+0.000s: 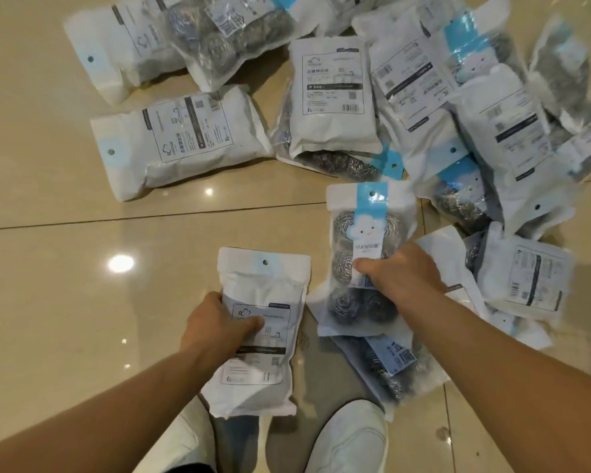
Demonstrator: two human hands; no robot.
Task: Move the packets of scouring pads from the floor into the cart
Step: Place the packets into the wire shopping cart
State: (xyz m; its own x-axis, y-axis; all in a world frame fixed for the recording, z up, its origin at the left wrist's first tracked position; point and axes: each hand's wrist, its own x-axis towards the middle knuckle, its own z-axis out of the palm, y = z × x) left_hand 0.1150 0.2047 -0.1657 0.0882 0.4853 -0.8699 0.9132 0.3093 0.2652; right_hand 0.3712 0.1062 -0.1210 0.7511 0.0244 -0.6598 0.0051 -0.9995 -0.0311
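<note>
Glossy beige floor tiles [65, 285] are strewn with packets of steel scouring pads [331, 97] from ten to three o'clock. A white-backed packet [263, 288] is gripped by the left hand [215, 322], a clear-fronted packet [359, 233] by the right hand [400, 271].

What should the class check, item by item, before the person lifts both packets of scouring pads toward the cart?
1. Left hand grips the white-backed packet, thumb across its label: ok.
2. Right hand grips the clear-front packet, thumb on its label strip: ok.
3. Clear-front packet free of others: not ok, it overlaps another packet lying below it.
4. Cart position and free space: cannot tell, no cart in view.
5. Footing: ok, white shoes stand on bare tiled floor.
6. Packets remaining: not ok, many lie in the pile ahead.
</note>
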